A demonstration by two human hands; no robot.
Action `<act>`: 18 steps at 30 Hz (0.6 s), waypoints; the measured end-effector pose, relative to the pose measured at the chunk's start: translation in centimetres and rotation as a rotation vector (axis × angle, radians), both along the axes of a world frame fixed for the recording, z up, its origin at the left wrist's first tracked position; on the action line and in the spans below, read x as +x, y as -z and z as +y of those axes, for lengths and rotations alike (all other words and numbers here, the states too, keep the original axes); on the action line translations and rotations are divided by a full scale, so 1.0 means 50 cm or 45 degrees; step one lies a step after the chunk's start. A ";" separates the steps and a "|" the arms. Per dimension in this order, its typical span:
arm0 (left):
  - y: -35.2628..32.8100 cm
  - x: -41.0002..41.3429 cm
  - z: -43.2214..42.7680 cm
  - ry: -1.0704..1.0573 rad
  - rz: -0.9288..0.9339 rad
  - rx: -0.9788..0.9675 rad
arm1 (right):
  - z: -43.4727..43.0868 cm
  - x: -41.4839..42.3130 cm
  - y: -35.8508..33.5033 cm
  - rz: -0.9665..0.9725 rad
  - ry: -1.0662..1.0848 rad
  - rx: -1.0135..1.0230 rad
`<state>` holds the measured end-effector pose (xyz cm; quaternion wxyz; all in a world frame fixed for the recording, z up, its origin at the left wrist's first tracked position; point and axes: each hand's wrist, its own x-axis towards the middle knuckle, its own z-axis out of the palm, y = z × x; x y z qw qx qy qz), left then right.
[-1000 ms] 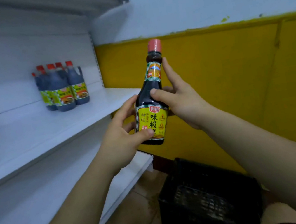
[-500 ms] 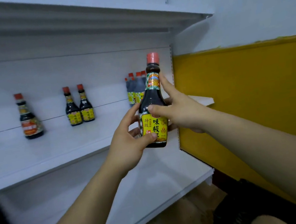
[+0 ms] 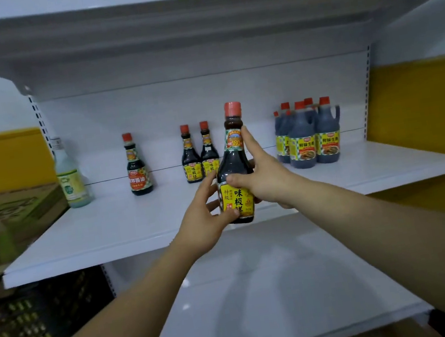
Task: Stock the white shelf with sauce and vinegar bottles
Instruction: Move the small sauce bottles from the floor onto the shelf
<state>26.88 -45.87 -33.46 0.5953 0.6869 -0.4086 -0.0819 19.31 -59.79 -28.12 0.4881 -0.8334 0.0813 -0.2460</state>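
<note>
Item under inspection: one dark sauce bottle [image 3: 232, 166], red cap, yellow label, upright. It is held in the air before the middle shelf [image 3: 109, 233]. In this view its base lines up with the shelf's front lip; contact with the lip cannot be confirmed.

Left hand [image 3: 205, 223]: at 7 o'clock of the bottle. It grips the base, with the thumb laid across the lower label and the fingers curled behind.

Right hand [image 3: 263, 176]: at 3 o'clock. It grips the body, with the thumb across the top of the label, the forefinger stretched up along the neck and the remaining fingers wrapped behind.

On the shelf, all upright at the back:
- At 10 o'clock, a pair [image 3: 199, 157] of matching small bottles, side by side and touching or nearly so.
- At 9 o'clock, well apart from the pair, a dark bottle with an orange label [image 3: 137, 167].
- Further along at 9 o'clock, by the left upright, a pale bottle [image 3: 71, 177].
- At 3 o'clock, a tight cluster of handled jugs [image 3: 309, 137] with red caps.

An upper shelf [image 3: 192, 24] overhangs at 12 o'clock. A lower shelf [image 3: 266, 307] lies at 6 o'clock.

Surroundings: a printed carton [image 3: 5, 220] stands beside the shelf's left end, over a dark crate [image 3: 36, 323] at 8 o'clock. A yellow wall [image 3: 416, 114] shows on both sides.
</note>
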 end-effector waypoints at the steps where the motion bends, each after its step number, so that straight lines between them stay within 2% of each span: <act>1: 0.000 0.027 -0.004 -0.053 -0.052 0.090 | -0.009 0.025 0.002 -0.014 0.001 -0.031; 6: 0.011 0.175 -0.011 -0.276 -0.371 0.753 | -0.078 0.126 0.021 -0.037 0.024 -0.114; 10: 0.036 0.268 -0.037 -0.288 -0.454 1.184 | -0.144 0.197 0.047 -0.002 0.050 -0.113; 14: 0.055 0.311 -0.084 -0.329 -0.486 1.405 | -0.195 0.256 0.075 0.033 0.030 -0.089; 18: 0.087 0.317 -0.111 -0.306 -0.604 1.498 | -0.233 0.314 0.113 0.020 0.044 -0.048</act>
